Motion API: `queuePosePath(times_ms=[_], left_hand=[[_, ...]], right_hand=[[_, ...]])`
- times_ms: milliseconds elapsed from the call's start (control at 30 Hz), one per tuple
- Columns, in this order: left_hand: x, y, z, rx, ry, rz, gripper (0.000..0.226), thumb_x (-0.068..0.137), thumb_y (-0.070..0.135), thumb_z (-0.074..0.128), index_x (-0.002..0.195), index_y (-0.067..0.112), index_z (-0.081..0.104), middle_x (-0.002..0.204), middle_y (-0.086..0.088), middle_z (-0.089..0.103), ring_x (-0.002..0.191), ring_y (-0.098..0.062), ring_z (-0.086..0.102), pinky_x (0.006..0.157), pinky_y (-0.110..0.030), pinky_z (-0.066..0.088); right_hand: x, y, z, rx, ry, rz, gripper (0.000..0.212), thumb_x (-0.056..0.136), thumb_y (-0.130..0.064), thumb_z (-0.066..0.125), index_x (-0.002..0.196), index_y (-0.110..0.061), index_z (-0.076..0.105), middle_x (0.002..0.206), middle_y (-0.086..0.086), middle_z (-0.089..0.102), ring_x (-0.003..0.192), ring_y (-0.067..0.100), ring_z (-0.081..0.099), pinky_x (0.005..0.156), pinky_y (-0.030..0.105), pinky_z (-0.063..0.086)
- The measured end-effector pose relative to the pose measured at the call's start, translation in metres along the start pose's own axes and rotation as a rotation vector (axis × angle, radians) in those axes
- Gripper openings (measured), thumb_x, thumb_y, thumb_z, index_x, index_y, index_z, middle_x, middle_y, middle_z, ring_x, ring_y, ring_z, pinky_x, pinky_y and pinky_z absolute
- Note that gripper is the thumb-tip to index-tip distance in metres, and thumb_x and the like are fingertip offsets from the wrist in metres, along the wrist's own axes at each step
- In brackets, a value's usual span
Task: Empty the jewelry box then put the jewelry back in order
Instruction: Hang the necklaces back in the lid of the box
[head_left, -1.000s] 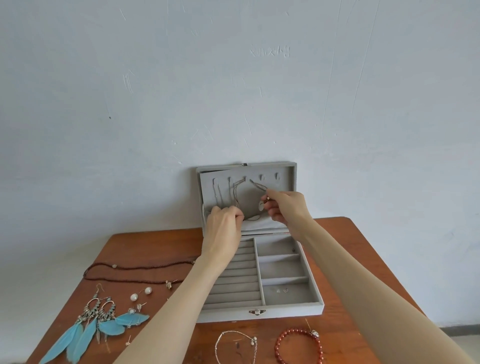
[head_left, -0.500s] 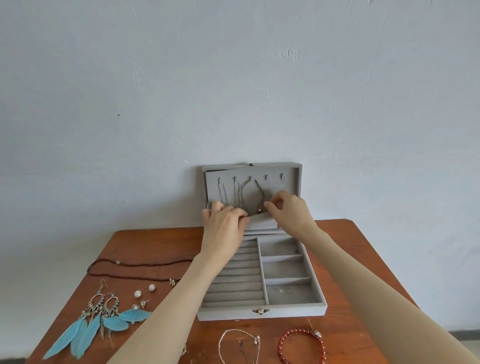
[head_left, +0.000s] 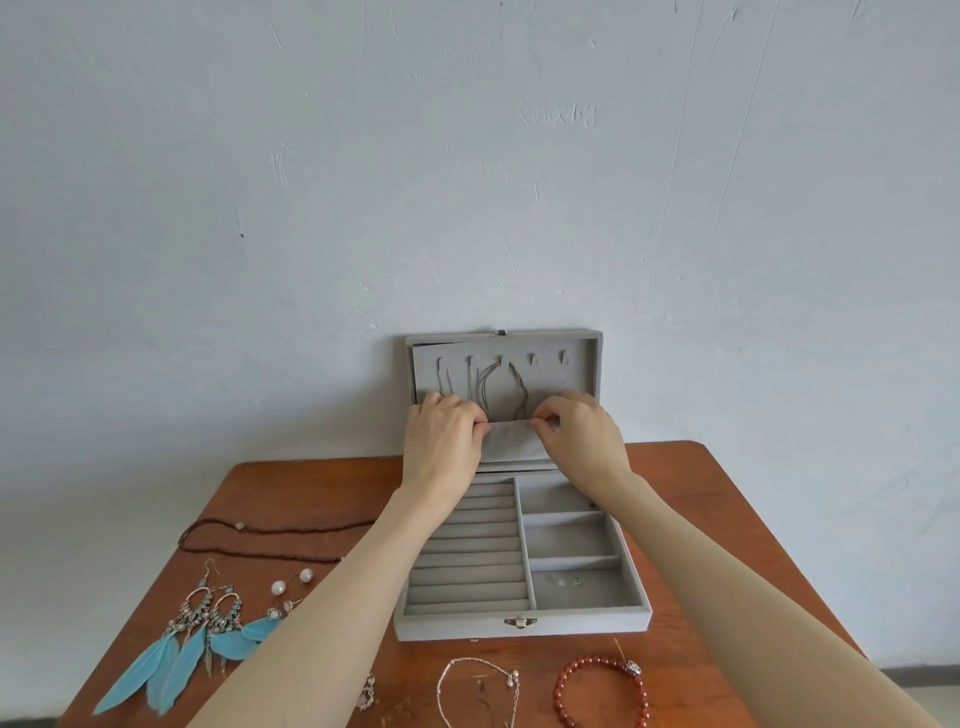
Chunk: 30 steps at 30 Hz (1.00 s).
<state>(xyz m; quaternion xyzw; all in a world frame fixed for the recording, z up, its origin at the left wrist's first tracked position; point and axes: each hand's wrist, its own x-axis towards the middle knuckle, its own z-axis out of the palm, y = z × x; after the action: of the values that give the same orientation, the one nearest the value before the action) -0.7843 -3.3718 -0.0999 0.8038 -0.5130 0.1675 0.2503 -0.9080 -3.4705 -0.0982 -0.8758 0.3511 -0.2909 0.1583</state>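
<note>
A grey velvet jewelry box (head_left: 587, 621) stands open on the wooden table (head_left: 691, 499), its lid (head_left: 582, 364) upright against the wall. Thin chain necklaces (head_left: 498, 389) hang from hooks inside the lid. My left hand (head_left: 441, 436) and my right hand (head_left: 576, 431) both pinch the top edge of the lid's fabric pocket (head_left: 511, 441), which covers the chains' lower ends. Small studs (head_left: 569, 581) lie in the front right compartment. On the table lie blue feather earrings (head_left: 192, 644), pearl earrings (head_left: 291, 582), a dark bead necklace (head_left: 260, 527), a silver bracelet (head_left: 478, 686) and a red bead bracelet (head_left: 602, 691).
A pale plastered wall (head_left: 467, 182) rises right behind the box. The table's right edge (head_left: 769, 561) drops to the floor. The ring rolls (head_left: 467, 561) on the box's left side hold nothing visible.
My right hand has let go of a chain's pendant and dropped to the pocket edge. Both hands now hold the pocket flat over the chains' lower ends. The view has tilted slightly.
</note>
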Motion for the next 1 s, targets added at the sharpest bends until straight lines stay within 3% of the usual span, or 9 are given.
queuePosePath(times_ms=[233,400,500,667,1000], left_hand=[[-0.013,-0.009,-0.023,-0.014,-0.084,0.174,0.031,0.094,0.03,0.049,0.116,0.012,0.061,0.111,-0.004,0.06,0.107,-0.021,0.051,0.086,-0.031,0.039],[-0.047,-0.024,-0.057,-0.008,-0.115,0.284,0.031,0.094,0.023,0.049,0.121,0.011,0.057,0.114,-0.004,0.058,0.104,-0.02,0.056,0.084,-0.031,0.046],[-0.078,-0.046,-0.071,-0.012,-0.138,0.24,0.028,0.093,0.02,0.052,0.119,0.014,0.059,0.111,-0.001,0.059,0.099,-0.019,0.059,0.079,-0.028,0.048],[-0.114,-0.097,-0.085,0.013,-0.231,0.087,0.029,0.095,0.021,0.046,0.122,0.019,0.057,0.117,0.006,0.056,0.11,-0.012,0.051,0.089,-0.026,0.044],[-0.104,-0.165,-0.069,0.047,-0.395,-0.084,0.027,0.095,0.016,0.045,0.119,0.021,0.058,0.123,0.004,0.052,0.117,-0.015,0.044,0.098,-0.033,0.039]], right_hand=[[-0.017,-0.01,-0.01,0.006,-0.026,-0.064,0.024,0.092,-0.021,0.05,0.109,-0.011,0.063,0.105,0.008,0.061,0.096,0.026,0.058,0.081,0.04,0.049],[-0.045,-0.036,-0.014,-0.066,-0.116,-0.177,0.033,0.095,-0.027,0.047,0.125,-0.015,0.053,0.121,0.004,0.058,0.112,0.022,0.053,0.087,0.035,0.047],[-0.063,-0.055,-0.005,-0.083,-0.161,-0.253,0.034,0.096,-0.027,0.045,0.127,-0.014,0.051,0.123,0.004,0.057,0.115,0.021,0.051,0.09,0.033,0.045],[-0.076,-0.085,0.02,-0.115,-0.272,-0.345,0.033,0.097,-0.025,0.043,0.126,-0.014,0.053,0.124,0.005,0.057,0.117,0.022,0.049,0.097,0.032,0.038],[-0.053,-0.127,0.076,-0.282,-0.369,-0.459,0.029,0.096,-0.013,0.038,0.11,-0.005,0.061,0.108,0.012,0.058,0.104,0.029,0.049,0.092,0.034,0.037]])
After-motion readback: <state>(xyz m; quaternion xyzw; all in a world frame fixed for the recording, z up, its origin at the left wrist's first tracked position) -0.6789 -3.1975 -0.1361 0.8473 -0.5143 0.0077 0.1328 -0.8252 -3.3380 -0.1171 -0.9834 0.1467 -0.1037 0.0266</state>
